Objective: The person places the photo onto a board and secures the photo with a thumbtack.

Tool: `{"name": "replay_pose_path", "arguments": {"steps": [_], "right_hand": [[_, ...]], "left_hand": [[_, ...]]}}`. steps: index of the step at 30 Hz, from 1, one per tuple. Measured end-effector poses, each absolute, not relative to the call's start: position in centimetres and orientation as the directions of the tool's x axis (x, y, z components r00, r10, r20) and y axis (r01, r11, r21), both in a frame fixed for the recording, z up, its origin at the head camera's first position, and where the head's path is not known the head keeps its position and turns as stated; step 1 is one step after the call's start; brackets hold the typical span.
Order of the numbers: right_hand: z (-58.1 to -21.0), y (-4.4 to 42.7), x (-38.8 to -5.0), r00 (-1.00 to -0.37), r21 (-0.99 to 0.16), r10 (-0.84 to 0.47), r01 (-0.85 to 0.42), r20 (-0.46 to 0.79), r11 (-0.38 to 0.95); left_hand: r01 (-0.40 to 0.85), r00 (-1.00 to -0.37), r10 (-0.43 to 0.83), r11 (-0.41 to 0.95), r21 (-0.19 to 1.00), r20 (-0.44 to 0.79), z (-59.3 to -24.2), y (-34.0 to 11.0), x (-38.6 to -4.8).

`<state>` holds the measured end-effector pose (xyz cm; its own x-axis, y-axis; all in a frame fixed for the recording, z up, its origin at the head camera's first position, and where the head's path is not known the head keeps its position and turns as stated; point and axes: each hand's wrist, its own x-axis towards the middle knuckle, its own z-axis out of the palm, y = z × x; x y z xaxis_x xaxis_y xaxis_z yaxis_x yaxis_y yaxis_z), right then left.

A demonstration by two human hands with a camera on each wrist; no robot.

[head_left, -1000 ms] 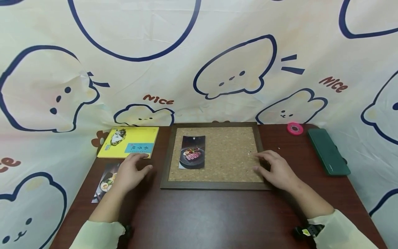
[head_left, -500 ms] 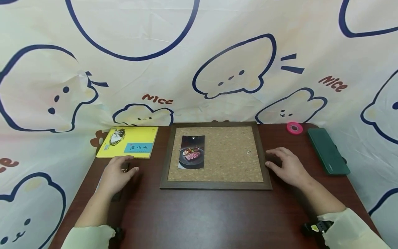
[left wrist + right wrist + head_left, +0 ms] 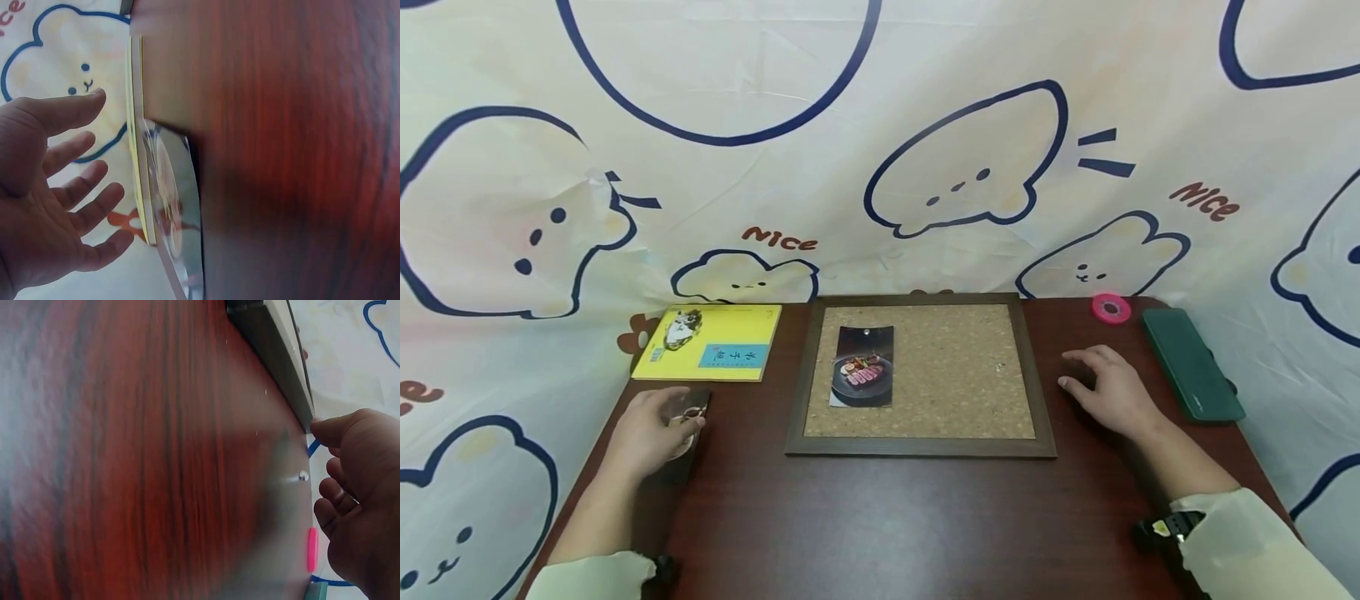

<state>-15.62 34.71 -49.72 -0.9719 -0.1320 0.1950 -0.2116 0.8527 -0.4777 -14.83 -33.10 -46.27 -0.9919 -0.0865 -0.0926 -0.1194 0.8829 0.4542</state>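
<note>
Against the left edge of the table [image 3: 880,525] lies a loose photo [image 3: 172,194], flat and glossy, its near part dark, with a pale round dish printed on it; the left hand [image 3: 647,433] hovers over it and hides much of the print. The fingers of this hand are spread wide, thumb well apart, and in the left wrist view they hold nothing and are clear of the photo.

Just beyond the photo, at the back left corner, lies a yellow book [image 3: 722,329] with a blue title panel. Towards the middle of the back edge lies a dark-framed corkboard [image 3: 951,371]; on its left part a second photo [image 3: 862,371] is fixed by a white pin [image 3: 867,332] at the top, showing pink slices on a dark plate. Small clear bits glint near the board's right side.

To the right of the frame is the right hand [image 3: 1112,392], thumb and forefinger apart, other fingers loosely bent; it seems to hold nothing, though the forefinger is partly hidden in the wrist view. A pink roll [image 3: 1110,308] sits at the back edge, and a green case [image 3: 1193,365] lies along the right edge.
</note>
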Motion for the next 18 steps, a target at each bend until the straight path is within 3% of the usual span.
{"name": "replay_pose_path", "arguments": {"steps": [9,18], "right_hand": [[-50.2,36.0,-17.0,-0.984,-0.468,-0.086,-0.149,0.153,0.871],[-50.6,36.7,-18.1,-0.991,-0.460,-0.075,-0.120,0.115,0.880]], "left_hand": [[-0.135,-0.989,-0.093,0.882,0.451,-0.115,-46.5,-35.6,-14.1],[-0.221,-0.967,-0.135,0.872,0.437,-0.218,-46.6,-37.2,-14.0]]}}
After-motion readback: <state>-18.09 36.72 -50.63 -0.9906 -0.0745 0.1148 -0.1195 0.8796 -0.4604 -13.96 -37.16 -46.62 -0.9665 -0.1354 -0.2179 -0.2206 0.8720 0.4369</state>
